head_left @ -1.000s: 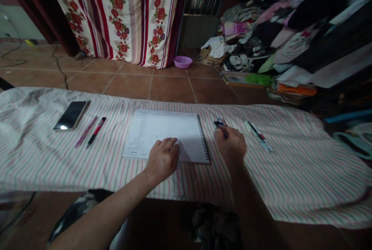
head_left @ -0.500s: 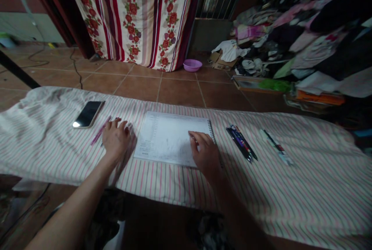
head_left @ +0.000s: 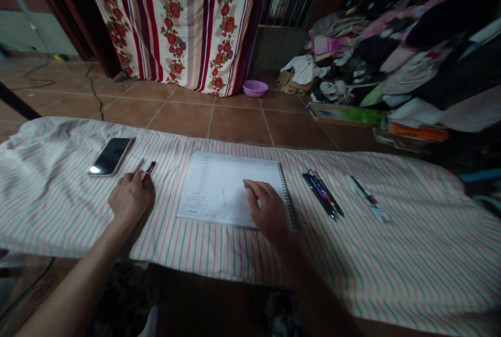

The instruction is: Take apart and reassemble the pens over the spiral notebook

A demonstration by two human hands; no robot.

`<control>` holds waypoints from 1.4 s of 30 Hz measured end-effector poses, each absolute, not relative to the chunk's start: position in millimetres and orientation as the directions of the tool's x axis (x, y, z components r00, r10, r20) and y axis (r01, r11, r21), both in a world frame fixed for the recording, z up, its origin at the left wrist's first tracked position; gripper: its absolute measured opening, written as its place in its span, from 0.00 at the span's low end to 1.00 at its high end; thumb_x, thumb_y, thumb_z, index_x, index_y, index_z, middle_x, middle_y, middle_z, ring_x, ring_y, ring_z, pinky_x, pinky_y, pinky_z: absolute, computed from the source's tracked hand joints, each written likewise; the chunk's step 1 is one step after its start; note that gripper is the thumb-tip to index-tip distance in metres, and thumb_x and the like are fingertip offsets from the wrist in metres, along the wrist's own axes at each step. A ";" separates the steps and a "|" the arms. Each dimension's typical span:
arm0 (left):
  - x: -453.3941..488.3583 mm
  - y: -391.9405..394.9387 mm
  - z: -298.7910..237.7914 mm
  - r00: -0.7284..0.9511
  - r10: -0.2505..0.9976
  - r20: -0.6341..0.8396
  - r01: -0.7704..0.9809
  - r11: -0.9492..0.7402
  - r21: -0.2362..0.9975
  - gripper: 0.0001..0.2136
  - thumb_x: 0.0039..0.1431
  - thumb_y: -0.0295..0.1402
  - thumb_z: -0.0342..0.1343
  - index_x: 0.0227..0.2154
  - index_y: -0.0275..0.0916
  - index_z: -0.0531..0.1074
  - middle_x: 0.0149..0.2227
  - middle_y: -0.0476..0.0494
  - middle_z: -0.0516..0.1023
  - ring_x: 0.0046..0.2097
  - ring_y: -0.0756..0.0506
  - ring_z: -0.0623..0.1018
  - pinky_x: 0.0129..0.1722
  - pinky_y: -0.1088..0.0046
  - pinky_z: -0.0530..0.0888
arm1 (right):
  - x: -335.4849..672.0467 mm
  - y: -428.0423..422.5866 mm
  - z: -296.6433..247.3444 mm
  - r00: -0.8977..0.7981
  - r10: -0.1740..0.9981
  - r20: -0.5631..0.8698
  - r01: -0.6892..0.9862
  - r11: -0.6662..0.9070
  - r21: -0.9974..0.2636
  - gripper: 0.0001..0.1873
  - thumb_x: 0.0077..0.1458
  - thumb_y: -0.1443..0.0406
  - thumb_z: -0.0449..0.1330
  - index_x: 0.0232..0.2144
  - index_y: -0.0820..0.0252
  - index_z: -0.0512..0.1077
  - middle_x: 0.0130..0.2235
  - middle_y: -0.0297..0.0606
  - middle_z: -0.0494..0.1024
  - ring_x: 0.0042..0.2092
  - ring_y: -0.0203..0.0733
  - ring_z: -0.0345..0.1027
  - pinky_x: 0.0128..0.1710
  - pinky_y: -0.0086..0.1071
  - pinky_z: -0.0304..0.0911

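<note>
My left hand (head_left: 130, 197) rests on the striped cloth with its fingers curled over two pens (head_left: 145, 168), a pink one and a black-and-red one whose tips stick out past the fingers. My right hand (head_left: 268, 209) lies flat, fingers stretched, on the lower right part of a white spiral notebook (head_left: 223, 185) that lies open in the middle of the cloth. A dark phone (head_left: 110, 156) lies just beyond and to the left of my left hand.
Several pens (head_left: 323, 193) lie right of the notebook, and one more pen (head_left: 368, 199) further right. The striped cloth (head_left: 410, 253) covers a low surface. Beyond it are a tiled floor, a purple bowl (head_left: 255, 87), a floral curtain and a heap of clothes (head_left: 391, 60).
My left hand left the notebook and moved left onto the two pens, closing over them. My right hand left the pens on the right and came to lie flat on the notebook.
</note>
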State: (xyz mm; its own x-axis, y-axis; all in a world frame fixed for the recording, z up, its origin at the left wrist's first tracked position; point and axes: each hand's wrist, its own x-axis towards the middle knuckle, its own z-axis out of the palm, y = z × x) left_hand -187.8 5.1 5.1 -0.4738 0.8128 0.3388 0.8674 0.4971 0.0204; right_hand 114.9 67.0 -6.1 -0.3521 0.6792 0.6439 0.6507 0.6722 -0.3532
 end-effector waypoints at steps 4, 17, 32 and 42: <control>-175.6 9.4 10.9 -0.478 0.821 0.310 0.875 0.477 0.085 0.17 0.59 0.38 0.44 0.44 0.34 0.69 0.39 0.34 0.71 0.37 0.38 0.73 0.30 0.65 0.66 | 112.1 66.8 -2.2 -0.346 0.692 0.634 0.624 0.674 -0.396 0.15 0.59 0.69 0.47 0.43 0.61 0.71 0.36 0.42 0.78 0.39 0.42 0.70 0.42 0.37 0.67; -61.2 24.9 9.6 -0.233 0.897 0.376 0.924 0.083 0.374 0.14 0.59 0.28 0.44 0.46 0.38 0.67 0.43 0.41 0.71 0.37 0.44 0.75 0.27 0.72 0.67 | 110.0 64.0 8.5 -0.203 0.917 0.345 0.475 0.400 -0.784 0.14 0.58 0.63 0.49 0.39 0.61 0.72 0.27 0.37 0.76 0.25 0.35 0.69 0.29 0.29 0.66; -12.9 27.0 4.9 0.003 0.940 0.342 0.806 -0.205 0.555 0.13 0.62 0.29 0.41 0.45 0.38 0.66 0.34 0.44 0.72 0.34 0.47 0.74 0.33 0.72 0.71 | 121.9 71.6 11.0 -0.065 0.997 0.042 -0.024 0.041 -0.999 0.16 0.48 0.58 0.57 0.38 0.62 0.71 0.26 0.34 0.75 0.22 0.31 0.64 0.21 0.26 0.62; -16.5 23.0 -0.3 0.109 0.905 0.411 0.808 -0.321 0.494 0.14 0.62 0.29 0.42 0.48 0.38 0.64 0.38 0.43 0.73 0.36 0.48 0.75 0.35 0.73 0.73 | 123.9 69.8 18.9 -0.051 0.999 -0.019 -0.069 -0.023 -0.997 0.15 0.44 0.57 0.61 0.31 0.63 0.71 0.23 0.32 0.73 0.22 0.31 0.62 0.21 0.26 0.60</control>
State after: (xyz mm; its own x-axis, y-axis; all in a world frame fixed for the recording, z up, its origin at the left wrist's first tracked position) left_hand -16.5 23.0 -0.3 0.1085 0.9054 0.4105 0.8083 -0.3208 0.4937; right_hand 123.9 69.8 18.9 -0.0506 0.9985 -0.0193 -0.0688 -0.0227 -0.9974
